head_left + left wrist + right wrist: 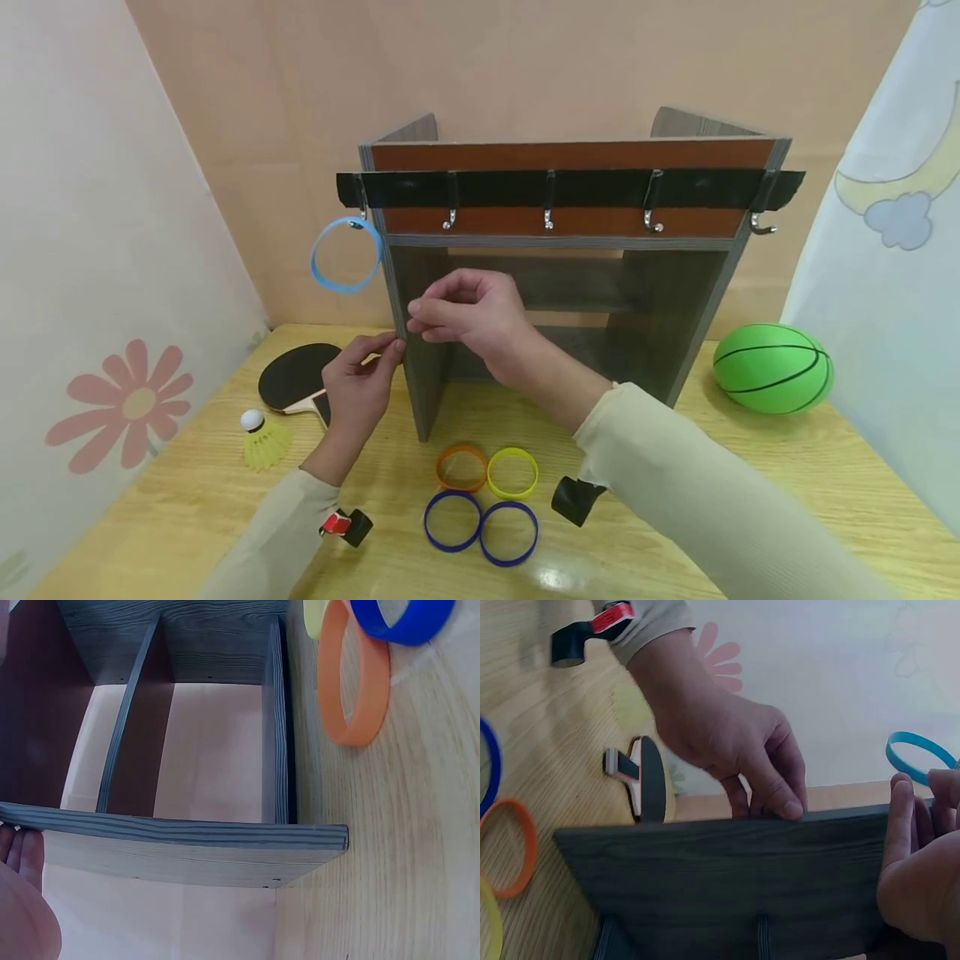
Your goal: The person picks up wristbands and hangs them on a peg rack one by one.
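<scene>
A light blue wristband [316, 266] hangs from the leftmost hook [363, 213] of a dark grey wooden rack [417, 350]. My left hand [362, 379] holds the front edge of the rack's left side panel; in the right wrist view its thumb [786, 804] lies over the edge and its fingers go behind. My right hand [480, 321] hovers before that panel, below and right of the light blue band, fingers loosely bent with nothing between them. On the table lie an orange wristband [438, 473], a yellow one [536, 475] and two dark blue ones [427, 525].
A black table tennis bat [296, 375] and a yellow shuttlecock [264, 443] lie on the table left of the rack. To its right sits a green ball [772, 368]. More silver hooks [548, 220] line the black strip [498, 190] across the rack's front.
</scene>
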Available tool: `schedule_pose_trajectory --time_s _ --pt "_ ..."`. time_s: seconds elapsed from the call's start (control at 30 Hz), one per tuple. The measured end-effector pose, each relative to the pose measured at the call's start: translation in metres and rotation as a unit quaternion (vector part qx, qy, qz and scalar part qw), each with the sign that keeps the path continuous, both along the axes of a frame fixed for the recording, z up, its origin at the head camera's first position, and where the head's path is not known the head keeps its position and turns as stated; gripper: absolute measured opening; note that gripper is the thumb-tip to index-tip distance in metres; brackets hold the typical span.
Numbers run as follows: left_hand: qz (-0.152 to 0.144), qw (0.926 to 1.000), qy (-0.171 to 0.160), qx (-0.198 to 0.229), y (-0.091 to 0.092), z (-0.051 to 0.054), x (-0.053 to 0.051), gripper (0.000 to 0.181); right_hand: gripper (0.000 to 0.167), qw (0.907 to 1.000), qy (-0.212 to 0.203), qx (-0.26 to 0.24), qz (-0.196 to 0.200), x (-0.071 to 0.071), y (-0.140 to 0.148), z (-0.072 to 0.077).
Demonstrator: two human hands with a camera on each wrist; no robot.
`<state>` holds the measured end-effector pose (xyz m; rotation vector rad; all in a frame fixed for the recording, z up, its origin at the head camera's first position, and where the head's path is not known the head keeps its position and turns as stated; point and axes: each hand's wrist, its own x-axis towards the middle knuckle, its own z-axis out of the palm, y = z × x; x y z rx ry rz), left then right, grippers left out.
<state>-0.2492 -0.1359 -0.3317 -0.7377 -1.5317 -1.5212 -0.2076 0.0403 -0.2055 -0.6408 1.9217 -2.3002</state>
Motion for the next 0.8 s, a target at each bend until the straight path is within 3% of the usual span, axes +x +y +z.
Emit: schedule_pose_trajectory --time_s 0.23,0.43,0.57,0.8 --pt "-0.005 1.0000 -0.004 0.002 0.002 -0.001 0.001 0.009 0.010 0.9936 0.026 0.108 -0.017 0.014 0.031 -0.014" --pt "0.007 0.9999 -0.014 0.004 0.000 -0.003 0.001 0.012 0.012 0.9851 0.010 0.172 -0.008 0.028 0.057 -0.032" --pt "0.013 0.9998 -0.013 0.001 -0.001 -0.003 0.002 0.009 0.014 0.9791 0.013 0.203 -0.006 0.032 0.070 -0.049" --pt "0.006 0.9999 -0.012 0.002 0.001 0.002 0.006 0.009 0.016 0.9732 -0.021 0.229 -0.004 0.032 0.087 -0.084"
